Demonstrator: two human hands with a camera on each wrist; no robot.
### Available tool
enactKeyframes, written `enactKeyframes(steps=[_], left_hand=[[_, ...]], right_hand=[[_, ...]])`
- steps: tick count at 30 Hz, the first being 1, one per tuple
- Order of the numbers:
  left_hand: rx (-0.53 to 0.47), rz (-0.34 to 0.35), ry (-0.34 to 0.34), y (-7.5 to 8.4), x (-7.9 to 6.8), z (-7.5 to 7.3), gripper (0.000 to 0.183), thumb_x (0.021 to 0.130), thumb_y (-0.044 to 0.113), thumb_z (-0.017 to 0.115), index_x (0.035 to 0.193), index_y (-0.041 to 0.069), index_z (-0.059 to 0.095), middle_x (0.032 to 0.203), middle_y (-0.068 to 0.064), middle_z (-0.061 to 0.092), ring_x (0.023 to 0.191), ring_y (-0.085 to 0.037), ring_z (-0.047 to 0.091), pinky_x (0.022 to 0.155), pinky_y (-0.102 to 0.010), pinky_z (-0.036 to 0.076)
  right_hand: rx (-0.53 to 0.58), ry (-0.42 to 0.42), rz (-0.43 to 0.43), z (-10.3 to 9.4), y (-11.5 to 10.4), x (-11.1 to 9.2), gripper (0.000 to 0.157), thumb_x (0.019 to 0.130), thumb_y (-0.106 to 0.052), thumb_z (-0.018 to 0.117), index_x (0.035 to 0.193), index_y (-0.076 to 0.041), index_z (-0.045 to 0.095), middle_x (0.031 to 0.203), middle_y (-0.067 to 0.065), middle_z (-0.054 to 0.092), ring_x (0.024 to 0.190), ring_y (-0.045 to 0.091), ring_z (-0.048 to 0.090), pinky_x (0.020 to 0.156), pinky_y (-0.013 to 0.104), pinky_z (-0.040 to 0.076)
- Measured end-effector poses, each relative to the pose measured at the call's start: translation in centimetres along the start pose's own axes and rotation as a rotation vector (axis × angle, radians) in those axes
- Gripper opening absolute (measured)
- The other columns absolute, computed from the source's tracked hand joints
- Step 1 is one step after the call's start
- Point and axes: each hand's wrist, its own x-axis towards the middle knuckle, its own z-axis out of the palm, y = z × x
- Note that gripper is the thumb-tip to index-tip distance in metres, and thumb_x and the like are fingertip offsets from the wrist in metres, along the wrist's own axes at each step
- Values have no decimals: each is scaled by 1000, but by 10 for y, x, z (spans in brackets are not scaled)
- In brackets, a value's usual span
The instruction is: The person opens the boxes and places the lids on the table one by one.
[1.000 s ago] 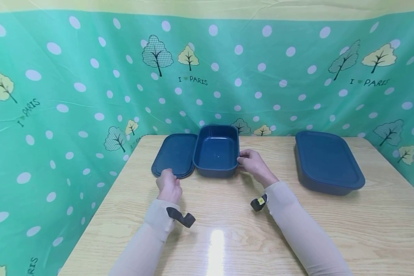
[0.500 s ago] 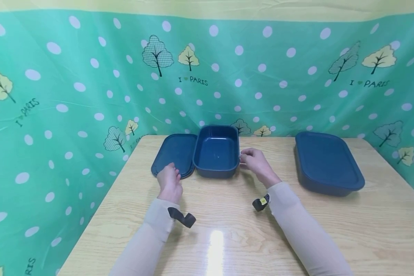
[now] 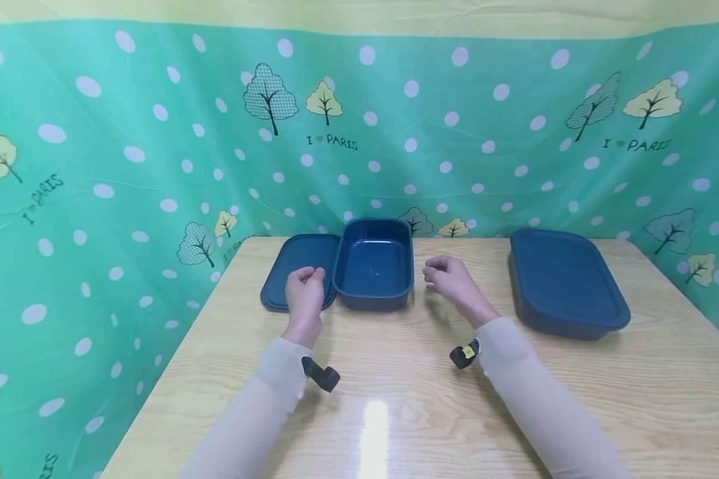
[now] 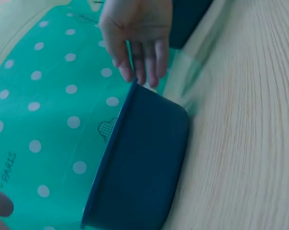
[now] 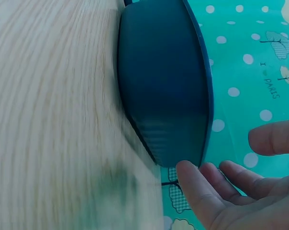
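An uncovered dark blue food container (image 3: 374, 266) stands upright at the table's far side, its inside bare. Flat on the wood along its left wall lies a blue lid (image 3: 290, 269). My left hand (image 3: 305, 299) hovers over the lid's near right part, fingers loosely bent and holding nothing; a bit of that hand (image 4: 0, 203) shows in the left wrist view. Just right of the container, a small gap away in the head view, is my right hand (image 3: 455, 286), also holding nothing. Its fingers spread apart in the right wrist view, near the container's side (image 5: 163, 86).
A larger blue container (image 3: 566, 283), covered by its lid, stands on the right of the wooden table (image 3: 419, 412). A green dotted cloth (image 3: 359, 120) hangs right behind the table's far edge and along its sides.
My left hand has lifted from the lid's near edge and moved up and right over it. The right hand has drawn away from the container's right wall. Container and lid stay in place.
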Motion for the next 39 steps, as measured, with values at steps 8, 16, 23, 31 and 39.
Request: enactKeyframes(steps=[8,16,23,31,39], left_hand=[[260,172,-72,0,-1,6,39,94,35,56,116,3,54,117,-11,51,109,-25,49,93,-40,42],[421,299,-131,-2,-4,9,35,94,33,59,114,5,59,117,-10,53,116,-31,48,95,-43,42],[507,411,-180,4,-7,16,32,93,31,60,112,5,62,115,-11,55,115,-31,44,95,-44,40],[619,516,-221,4,-8,30,29,92,30,60,109,6,64,114,-9,55,110,-29,41,94,-45,36],[594,633,-220,1,-12,47,22,90,24,61,101,5,65,106,-9,57,104,-28,44,90,-41,38]], right_hand=[[-78,-40,-26,-9,-9,-14,44,98,-19,46,134,6,41,127,21,49,117,34,51,96,41,46],[-163,-44,-74,-22,-7,-22,41,99,-21,46,131,5,45,126,21,51,115,37,53,94,43,48],[-202,-42,-89,-36,-6,-27,42,100,-21,45,132,7,44,125,24,51,115,38,53,95,43,47],[-239,-63,-115,-50,-7,-33,41,101,-21,45,130,8,44,122,26,52,110,37,56,93,43,48],[-287,-72,-104,-62,-2,-39,43,101,-26,45,131,5,45,122,24,54,110,35,57,93,44,48]])
